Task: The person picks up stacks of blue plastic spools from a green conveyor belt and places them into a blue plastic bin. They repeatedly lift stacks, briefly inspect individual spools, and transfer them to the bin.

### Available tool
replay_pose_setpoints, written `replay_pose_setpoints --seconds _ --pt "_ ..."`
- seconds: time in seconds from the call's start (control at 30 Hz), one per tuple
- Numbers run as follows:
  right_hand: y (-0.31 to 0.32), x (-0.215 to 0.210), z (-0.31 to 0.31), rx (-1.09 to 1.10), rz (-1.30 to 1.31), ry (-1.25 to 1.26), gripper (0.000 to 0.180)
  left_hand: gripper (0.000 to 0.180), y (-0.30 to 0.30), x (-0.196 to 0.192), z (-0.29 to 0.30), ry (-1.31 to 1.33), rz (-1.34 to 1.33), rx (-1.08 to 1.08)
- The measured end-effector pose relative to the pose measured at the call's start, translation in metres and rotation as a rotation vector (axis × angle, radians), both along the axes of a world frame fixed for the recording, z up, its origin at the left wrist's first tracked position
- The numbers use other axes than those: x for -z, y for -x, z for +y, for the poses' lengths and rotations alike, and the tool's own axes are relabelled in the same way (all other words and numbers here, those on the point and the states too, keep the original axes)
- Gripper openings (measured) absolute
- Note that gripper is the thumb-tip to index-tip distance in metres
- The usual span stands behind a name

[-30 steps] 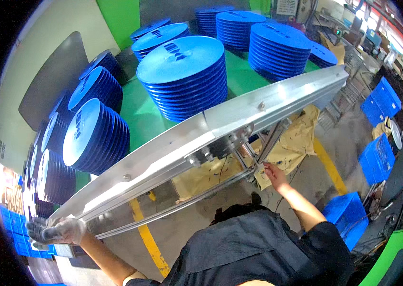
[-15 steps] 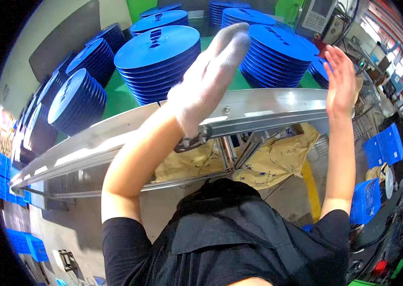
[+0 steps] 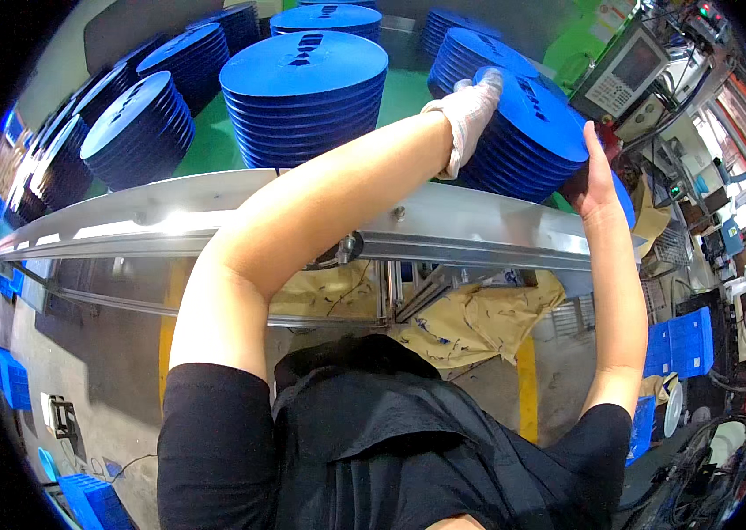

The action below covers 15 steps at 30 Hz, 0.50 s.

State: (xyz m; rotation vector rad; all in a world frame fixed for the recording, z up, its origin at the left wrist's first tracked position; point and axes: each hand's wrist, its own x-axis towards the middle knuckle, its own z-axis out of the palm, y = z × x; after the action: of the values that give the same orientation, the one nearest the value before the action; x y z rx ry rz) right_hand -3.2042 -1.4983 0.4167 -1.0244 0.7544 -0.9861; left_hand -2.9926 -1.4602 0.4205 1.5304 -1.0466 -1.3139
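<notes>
1. Flanking a stack of blue discs [image 3: 542,146] with the left hand [image 3: 473,110] and the right hand [image 3: 596,181], on the green table [image 3: 212,148], close behind the near metal edge [image 3: 452,210], right of the middle stack [image 3: 302,119].
2. Left hand: gloved, fingers nearly straight and together, set at the left side of the discs.
3. Right hand: bare, thumb up along the right side, other fingers hidden behind the discs. Hard to tell a firm hold from a light touch on either side from this angle.
4. Probably stiff, smooth plastic, fairly heavy as a pile, hardly fragile, but prone to slipping disc over disc; best held low down, with both palms pressing inward.
5. Compared with half a second ago: hands no longer raised apart in the air, but brought in around the discs; viewpoint shifted as well.
</notes>
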Motion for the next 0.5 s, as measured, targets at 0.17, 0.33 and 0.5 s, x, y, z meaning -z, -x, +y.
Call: replay_pose_setpoints --seconds 0.17,0.33,0.5 --pt "-0.017 -0.004 0.002 -0.039 -0.034 0.003 0.062 0.077 -0.020 0.014 -0.018 0.151 0.074 0.040" --pt "-0.039 -0.015 0.011 -0.002 -0.043 0.007 0.062 0.068 -0.025 -0.005 -0.008 0.207 0.150 -0.170" --pt "-0.051 -0.025 0.020 0.031 -0.084 0.048 0.056 0.063 -0.026 -0.056 0.041 0.445 -0.128 -0.201"
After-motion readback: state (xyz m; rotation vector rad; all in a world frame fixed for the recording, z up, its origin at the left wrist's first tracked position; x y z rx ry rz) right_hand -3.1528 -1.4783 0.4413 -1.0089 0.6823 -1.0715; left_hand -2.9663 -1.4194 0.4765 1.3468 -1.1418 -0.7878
